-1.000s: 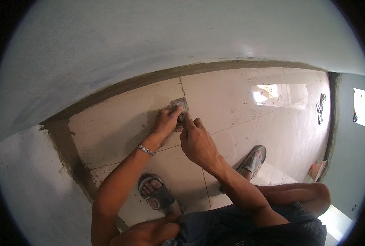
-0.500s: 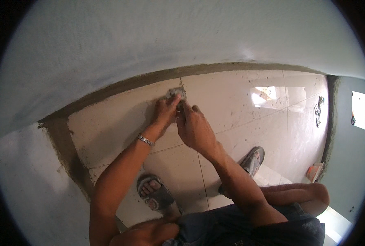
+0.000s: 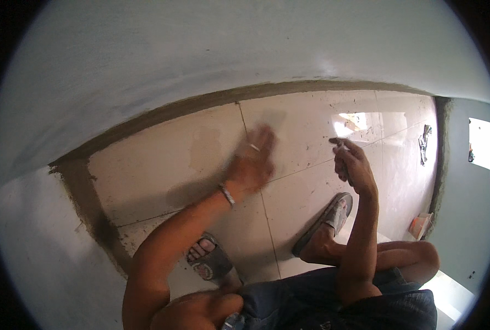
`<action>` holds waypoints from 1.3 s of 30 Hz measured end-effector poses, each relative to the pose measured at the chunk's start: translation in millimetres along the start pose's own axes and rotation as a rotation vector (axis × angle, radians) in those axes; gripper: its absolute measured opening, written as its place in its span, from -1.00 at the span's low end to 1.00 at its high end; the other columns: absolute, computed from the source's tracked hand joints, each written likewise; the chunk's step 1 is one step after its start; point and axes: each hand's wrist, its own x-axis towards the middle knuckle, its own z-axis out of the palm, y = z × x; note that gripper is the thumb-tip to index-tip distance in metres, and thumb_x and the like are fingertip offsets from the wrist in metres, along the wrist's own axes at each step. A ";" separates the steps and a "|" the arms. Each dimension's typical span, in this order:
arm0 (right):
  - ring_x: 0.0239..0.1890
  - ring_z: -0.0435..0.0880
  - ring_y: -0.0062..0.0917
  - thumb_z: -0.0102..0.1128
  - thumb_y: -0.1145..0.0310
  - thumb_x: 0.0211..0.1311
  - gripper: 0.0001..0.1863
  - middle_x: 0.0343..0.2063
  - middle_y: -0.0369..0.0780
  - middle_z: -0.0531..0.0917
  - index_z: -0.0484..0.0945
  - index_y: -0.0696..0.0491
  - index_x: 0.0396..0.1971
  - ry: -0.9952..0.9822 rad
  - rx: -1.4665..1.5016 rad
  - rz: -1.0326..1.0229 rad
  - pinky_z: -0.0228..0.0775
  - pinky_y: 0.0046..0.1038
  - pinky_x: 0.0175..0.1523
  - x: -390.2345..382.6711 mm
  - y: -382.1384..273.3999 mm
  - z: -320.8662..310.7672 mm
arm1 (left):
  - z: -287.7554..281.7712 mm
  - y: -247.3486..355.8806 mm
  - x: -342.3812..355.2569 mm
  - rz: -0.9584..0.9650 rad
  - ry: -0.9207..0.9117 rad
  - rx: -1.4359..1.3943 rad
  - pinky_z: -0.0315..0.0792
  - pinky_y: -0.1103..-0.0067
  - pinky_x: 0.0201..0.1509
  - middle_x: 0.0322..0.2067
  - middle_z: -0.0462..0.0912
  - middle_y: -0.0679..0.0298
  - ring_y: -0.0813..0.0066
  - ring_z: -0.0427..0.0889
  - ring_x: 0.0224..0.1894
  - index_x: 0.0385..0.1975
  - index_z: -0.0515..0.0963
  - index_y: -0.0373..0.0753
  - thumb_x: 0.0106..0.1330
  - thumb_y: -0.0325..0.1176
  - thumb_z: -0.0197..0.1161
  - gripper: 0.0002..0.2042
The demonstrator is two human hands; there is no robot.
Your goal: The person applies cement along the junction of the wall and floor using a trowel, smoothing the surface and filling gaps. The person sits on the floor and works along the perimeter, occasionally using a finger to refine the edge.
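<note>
My left hand (image 3: 253,159), smeared by motion, is over the beige tiles left of centre. At its fingertips a small flat grey piece (image 3: 273,116) shows as a blur and seems to be in its grip; its kind cannot be made out. To the right, my right hand (image 3: 355,165) is raised above the floor with its fingers curled round a slim tool. Only the tool's dark tip (image 3: 333,141) sticks out, pointing left; the rest is hidden in the fist. A dark tile joint (image 3: 243,116) runs just left of my left fingers.
A rough grey mortar strip (image 3: 173,116) edges the floor below the pale wall (image 3: 245,44). My sandalled feet stand on the tiles (image 3: 146,170). A dark crumpled thing (image 3: 424,144) lies at the right, with an orange container (image 3: 420,225) nearer, against the right wall.
My hands, together at the tile joint before, are now apart. The left has swung right across the joint with the grey piece; the right has moved right with its tool.
</note>
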 end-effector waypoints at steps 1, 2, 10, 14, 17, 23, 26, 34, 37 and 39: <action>-0.64 0.37 -0.74 0.15 0.23 0.39 -0.61 -0.58 -0.42 0.44 0.54 0.08 0.13 0.045 0.064 -0.019 0.19 -0.60 -0.62 3.1 0.4 3.5 | 16.7 14.0 -9.5 0.171 -0.211 -0.038 -0.27 0.09 0.63 0.54 0.03 0.18 0.22 -0.07 0.59 0.49 0.13 -0.19 0.41 -0.04 0.11 -0.30; -0.65 0.36 -0.75 0.15 0.22 0.40 -0.61 -0.59 -0.42 0.43 0.54 0.07 0.12 0.099 0.128 -0.039 0.17 -0.60 -0.63 4.6 0.1 3.8 | 15.3 22.8 -10.1 0.277 -0.278 -0.044 -0.27 0.10 0.64 0.54 0.04 0.21 0.24 -0.06 0.59 0.49 0.15 -0.15 0.41 -0.03 0.11 -0.31; -0.63 0.36 -0.73 0.14 0.07 0.48 -0.51 -0.61 -0.40 0.46 0.51 0.12 0.20 -0.270 -0.432 -0.113 0.19 -0.57 -0.56 5.3 -7.1 54.7 | -60.8 -57.2 0.5 -0.071 0.144 0.197 -0.25 0.15 0.64 0.54 0.06 0.33 0.30 -0.08 0.59 0.50 0.17 0.01 0.48 0.07 0.04 -0.37; -0.51 0.47 -0.56 0.16 0.13 0.48 -0.49 -0.57 -0.25 0.57 0.43 0.10 0.28 -0.359 -0.465 -0.310 0.39 -0.40 -0.35 9.5 -15.4 103.9 | -77.9 -74.3 -61.4 -0.397 0.185 0.309 -0.30 0.12 0.63 0.56 -0.04 0.20 0.20 -0.15 0.60 0.53 0.04 -0.13 0.50 0.13 -0.02 -0.27; -0.25 0.73 -0.24 0.09 0.24 0.49 -0.49 -0.36 0.01 0.71 0.35 0.11 0.34 -0.301 -0.572 -0.534 0.54 -0.25 -0.08 -1.7 -22.8 158.6 | -88.4 -86.9 -113.2 -0.674 0.264 0.358 -0.34 0.11 0.62 0.56 -0.10 0.10 0.12 -0.19 0.61 0.55 -0.08 -0.23 0.50 0.16 -0.05 -0.20; -0.06 0.72 0.04 0.05 0.34 0.47 -0.48 -0.09 0.17 0.68 0.31 0.12 0.37 -0.358 -0.608 -0.545 0.56 -0.14 0.03 -20.5 -51.8 224.7 | -110.6 -125.6 -198.0 -1.154 0.484 0.302 -0.35 0.04 0.61 0.56 -0.15 0.00 0.04 -0.26 0.61 0.54 -0.11 -0.34 0.49 0.18 -0.03 -0.14; -0.08 0.74 -0.05 0.04 0.33 0.48 -0.48 -0.09 0.18 0.67 0.30 0.09 0.38 -0.414 -0.650 -0.722 0.58 -0.12 -0.01 -15.3 -44.5 248.1 | -115.5 -133.9 -217.5 -1.182 0.446 0.347 -0.27 0.04 0.59 0.54 -0.10 -0.02 0.02 -0.20 0.60 0.52 -0.06 -0.33 0.51 0.12 -0.03 -0.20; -0.25 0.68 -0.46 0.00 0.24 0.54 -0.57 -0.31 -0.06 0.67 0.44 0.33 0.12 -0.671 0.110 -0.035 0.59 -0.33 -0.22 -40.1 -57.6 350.7 | -144.4 -112.5 -176.4 -0.928 0.781 -0.495 0.56 0.34 0.02 -0.24 0.76 0.04 0.22 0.75 -0.10 -0.09 0.66 -0.31 0.50 0.03 0.08 -0.54; -0.33 0.66 -0.51 -0.07 0.18 0.56 -0.55 -0.40 -0.16 0.62 0.46 0.34 0.02 -0.744 0.241 0.089 0.60 -0.38 -0.27 -41.5 -77.4 372.6 | -153.1 -139.7 -183.8 -0.876 0.486 -0.627 0.54 0.39 -0.12 -0.40 0.75 0.10 0.36 0.73 -0.31 -0.25 0.69 -0.38 0.47 0.06 0.14 -0.49; -0.36 0.66 -0.51 -0.13 0.13 0.57 -0.53 -0.42 -0.18 0.60 0.47 0.30 -0.01 -0.723 0.223 0.049 0.64 -0.38 -0.27 -35.4 -83.7 380.4 | -158.4 -147.8 -181.0 -0.897 0.513 -0.781 0.49 0.47 -0.13 -0.40 0.72 0.16 0.46 0.61 -0.31 -0.28 0.67 -0.41 0.42 0.02 0.22 -0.52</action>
